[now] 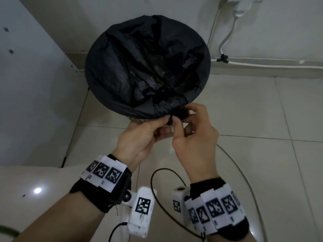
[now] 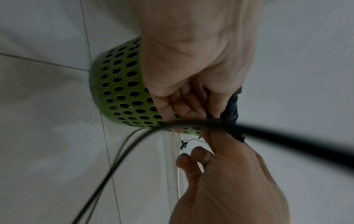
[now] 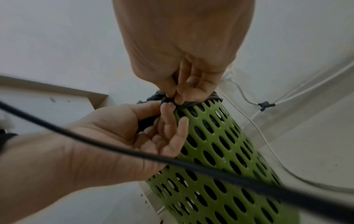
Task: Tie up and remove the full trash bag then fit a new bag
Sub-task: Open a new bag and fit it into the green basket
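A black trash bag (image 1: 139,67) lines the round bin and is folded over its rim. The bin (image 3: 220,151) is green plastic with oval holes, also seen from the left wrist as the green bin (image 2: 118,91). At the near rim the bag's slack is gathered into a small twisted bunch (image 1: 178,114). My left hand (image 1: 163,122) pinches this bunch from the left, and my right hand (image 1: 181,117) pinches it from the right. In the right wrist view the fingertips (image 3: 172,97) of both hands meet on the twisted plastic (image 3: 159,97). The bin's contents are hidden.
The bin stands on a pale tiled floor (image 1: 244,110) close to the wall. A white cabinet panel (image 1: 26,67) is on the left. White cables (image 1: 225,41) and a plug block (image 1: 241,7) hang on the wall at back right. Black camera cables (image 1: 166,198) loop below my wrists.
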`<action>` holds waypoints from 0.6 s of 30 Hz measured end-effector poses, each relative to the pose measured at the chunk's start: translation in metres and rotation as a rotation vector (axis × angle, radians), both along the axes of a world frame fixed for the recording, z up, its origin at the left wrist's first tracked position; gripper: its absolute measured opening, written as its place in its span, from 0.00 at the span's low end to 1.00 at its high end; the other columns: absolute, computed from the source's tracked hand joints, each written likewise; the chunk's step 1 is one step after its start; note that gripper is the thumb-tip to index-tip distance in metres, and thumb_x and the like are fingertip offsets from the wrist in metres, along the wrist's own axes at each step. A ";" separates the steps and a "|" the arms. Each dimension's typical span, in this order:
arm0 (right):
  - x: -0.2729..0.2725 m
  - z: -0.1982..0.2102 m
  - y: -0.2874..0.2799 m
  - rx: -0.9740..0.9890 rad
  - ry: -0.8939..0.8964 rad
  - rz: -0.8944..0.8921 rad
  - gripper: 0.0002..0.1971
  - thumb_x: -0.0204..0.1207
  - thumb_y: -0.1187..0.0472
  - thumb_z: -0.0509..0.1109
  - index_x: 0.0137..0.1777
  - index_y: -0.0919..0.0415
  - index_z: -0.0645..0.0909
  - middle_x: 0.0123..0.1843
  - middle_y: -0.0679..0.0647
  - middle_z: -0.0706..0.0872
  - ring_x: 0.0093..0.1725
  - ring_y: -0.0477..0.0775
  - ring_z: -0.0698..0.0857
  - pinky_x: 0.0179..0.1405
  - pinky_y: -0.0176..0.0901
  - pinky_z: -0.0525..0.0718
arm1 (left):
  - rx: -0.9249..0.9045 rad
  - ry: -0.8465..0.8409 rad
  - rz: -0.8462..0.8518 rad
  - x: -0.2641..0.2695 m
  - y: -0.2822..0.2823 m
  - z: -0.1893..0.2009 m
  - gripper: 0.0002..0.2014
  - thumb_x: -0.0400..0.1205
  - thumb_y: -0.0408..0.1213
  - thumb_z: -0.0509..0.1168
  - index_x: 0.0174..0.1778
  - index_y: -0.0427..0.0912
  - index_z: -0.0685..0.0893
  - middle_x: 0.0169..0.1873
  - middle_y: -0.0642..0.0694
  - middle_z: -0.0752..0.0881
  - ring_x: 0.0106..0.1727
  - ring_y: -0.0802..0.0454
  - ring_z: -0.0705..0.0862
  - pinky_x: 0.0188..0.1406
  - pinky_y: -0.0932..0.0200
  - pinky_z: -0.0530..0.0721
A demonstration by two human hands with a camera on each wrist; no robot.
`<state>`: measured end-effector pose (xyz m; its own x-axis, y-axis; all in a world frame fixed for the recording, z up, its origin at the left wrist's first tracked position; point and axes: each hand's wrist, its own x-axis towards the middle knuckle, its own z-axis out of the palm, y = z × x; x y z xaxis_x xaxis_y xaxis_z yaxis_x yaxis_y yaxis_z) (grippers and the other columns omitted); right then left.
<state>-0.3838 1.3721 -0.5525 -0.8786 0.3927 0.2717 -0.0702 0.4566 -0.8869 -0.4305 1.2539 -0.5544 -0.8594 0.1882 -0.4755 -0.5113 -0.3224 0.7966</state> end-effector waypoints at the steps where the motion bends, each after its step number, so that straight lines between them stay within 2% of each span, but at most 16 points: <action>1: 0.001 -0.001 -0.002 -0.005 -0.007 -0.011 0.09 0.78 0.65 0.73 0.56 0.54 0.83 0.39 0.43 0.87 0.31 0.36 0.79 0.36 0.20 0.73 | -0.003 0.003 0.009 0.001 0.001 0.000 0.05 0.80 0.25 0.68 0.49 0.34 0.88 0.32 0.44 0.88 0.29 0.53 0.83 0.37 0.57 0.88; 4: 0.002 -0.006 -0.001 0.149 0.083 -0.012 0.10 0.76 0.71 0.72 0.54 0.62 0.90 0.42 0.51 0.90 0.36 0.35 0.75 0.41 0.19 0.72 | -0.021 0.018 0.027 0.002 0.003 0.000 0.05 0.80 0.25 0.68 0.42 0.36 0.88 0.27 0.45 0.87 0.27 0.54 0.84 0.34 0.59 0.87; 7: 0.005 -0.009 0.000 0.280 0.069 0.109 0.07 0.78 0.67 0.71 0.52 0.61 0.90 0.39 0.50 0.89 0.37 0.36 0.73 0.37 0.20 0.69 | -0.034 0.010 0.049 0.000 0.001 -0.002 0.08 0.80 0.26 0.68 0.38 0.37 0.89 0.27 0.46 0.88 0.27 0.55 0.85 0.33 0.61 0.86; 9: 0.005 -0.010 0.001 0.295 0.047 0.194 0.06 0.78 0.61 0.75 0.52 0.59 0.90 0.39 0.46 0.87 0.39 0.36 0.72 0.38 0.18 0.67 | -0.045 -0.022 0.035 -0.002 -0.003 -0.003 0.03 0.79 0.30 0.70 0.43 0.36 0.90 0.32 0.43 0.89 0.35 0.52 0.86 0.43 0.55 0.86; 10: 0.004 -0.011 0.002 0.296 0.045 0.208 0.07 0.76 0.59 0.78 0.51 0.58 0.90 0.39 0.44 0.86 0.40 0.36 0.72 0.38 0.18 0.67 | -0.054 -0.045 0.014 -0.002 -0.005 -0.004 0.04 0.78 0.32 0.72 0.46 0.36 0.90 0.35 0.43 0.89 0.40 0.50 0.86 0.47 0.51 0.85; 12: -0.001 -0.014 0.005 0.268 0.045 0.191 0.05 0.73 0.60 0.80 0.47 0.59 0.91 0.38 0.45 0.87 0.38 0.38 0.72 0.37 0.24 0.72 | -0.056 -0.079 -0.056 -0.001 -0.009 -0.004 0.09 0.74 0.35 0.74 0.49 0.39 0.90 0.38 0.43 0.88 0.42 0.50 0.84 0.45 0.51 0.86; 13: -0.003 -0.015 0.007 0.248 0.043 0.192 0.02 0.73 0.62 0.79 0.44 0.59 0.91 0.36 0.48 0.88 0.37 0.40 0.73 0.36 0.31 0.75 | -0.045 -0.089 -0.089 -0.001 -0.010 -0.004 0.11 0.71 0.36 0.75 0.49 0.40 0.90 0.38 0.44 0.88 0.41 0.51 0.82 0.41 0.53 0.87; 15: -0.006 -0.014 0.011 0.228 0.041 0.217 0.03 0.74 0.67 0.77 0.39 0.62 0.89 0.33 0.51 0.86 0.33 0.43 0.75 0.34 0.39 0.78 | -0.023 -0.112 -0.139 -0.001 -0.012 -0.002 0.14 0.68 0.38 0.76 0.49 0.42 0.89 0.37 0.46 0.85 0.39 0.52 0.79 0.37 0.53 0.88; 18: -0.008 -0.009 0.014 0.179 0.017 0.293 0.05 0.76 0.70 0.73 0.39 0.64 0.88 0.33 0.52 0.86 0.33 0.45 0.79 0.34 0.38 0.79 | -0.007 -0.128 -0.181 0.000 -0.016 -0.002 0.18 0.70 0.41 0.76 0.55 0.41 0.88 0.46 0.41 0.85 0.47 0.45 0.80 0.42 0.50 0.89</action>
